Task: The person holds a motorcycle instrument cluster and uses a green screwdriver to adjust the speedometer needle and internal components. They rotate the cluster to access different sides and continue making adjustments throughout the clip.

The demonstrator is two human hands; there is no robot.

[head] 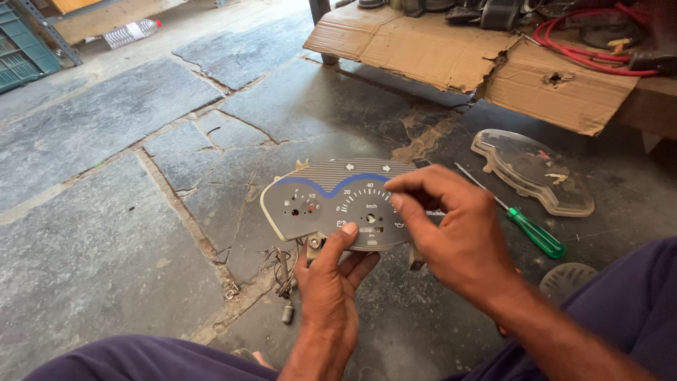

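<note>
— Left hand (330, 282): what is being gripped?
— A grey instrument cluster (331, 204), by its lower edge.
— Right hand (451, 229)?
— Fingertips are being pinched together over the dial face, just above the left thumb; a green screwdriver (525, 224) is lying beside it

Green-handled screwdriver (525, 222) on the stone floor (106, 141), just left of a clear plastic cover (532, 169). Beyond the screwdriver, torn cardboard (451, 53) with red cables (585, 42). Far left of it, a plastic bottle (130, 32).
</note>
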